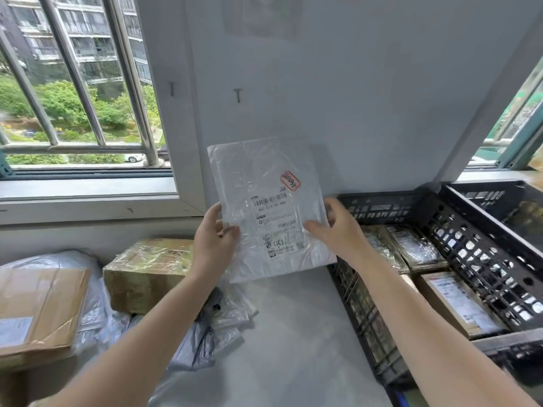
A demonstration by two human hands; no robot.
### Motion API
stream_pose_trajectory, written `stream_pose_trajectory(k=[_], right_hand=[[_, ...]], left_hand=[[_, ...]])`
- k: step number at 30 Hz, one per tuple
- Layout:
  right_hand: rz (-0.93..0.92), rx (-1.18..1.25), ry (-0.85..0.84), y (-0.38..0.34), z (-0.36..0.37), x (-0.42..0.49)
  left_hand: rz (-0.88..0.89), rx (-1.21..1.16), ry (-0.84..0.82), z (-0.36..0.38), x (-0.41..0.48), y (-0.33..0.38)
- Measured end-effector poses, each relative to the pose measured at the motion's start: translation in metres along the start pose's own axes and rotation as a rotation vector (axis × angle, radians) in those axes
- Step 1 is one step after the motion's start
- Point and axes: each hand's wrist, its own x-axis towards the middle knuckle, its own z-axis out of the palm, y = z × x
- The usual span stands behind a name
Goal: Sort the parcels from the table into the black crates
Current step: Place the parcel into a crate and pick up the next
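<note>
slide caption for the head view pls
Left hand and right hand hold up a white parcel beside a part-filled black crate.

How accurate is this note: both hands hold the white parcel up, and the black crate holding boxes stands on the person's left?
One slip: the head view shows the black crate with boxes on the person's right. The left hand and right hand do hold the white parcel up.

Behind steel window bars [73, 148] stand green trees [61, 101], a grey apartment block [97, 30] and a white car [133, 157]; a pale grey wall [367, 98] fills the middle.
</note>
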Motion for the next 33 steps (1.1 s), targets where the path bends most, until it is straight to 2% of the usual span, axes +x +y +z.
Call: stream_pose_trajectory(k=[5, 13, 22, 33], right_hand=[[-0.100, 0.040, 0.114, -0.003, 0.001, -0.013], [-0.144, 0.077, 0.183, 0.006, -0.013, -0.020], [-0.089, 0.099, 0.136, 0.029, -0.034, -0.018], [-0.133, 0.146, 0.094, 0.029, -0.053, -0.030]], left_hand=[[0.091, 0.027, -0.027, 0.006, -0.025, 0.002], [0.106, 0.010, -0.021, 0.024, -0.045, 0.011], [0.110, 0.065, 0.059, 0.052, -0.062, 0.015], [0.160, 0.095, 0.160, 0.070, -0.098, 0.024]])
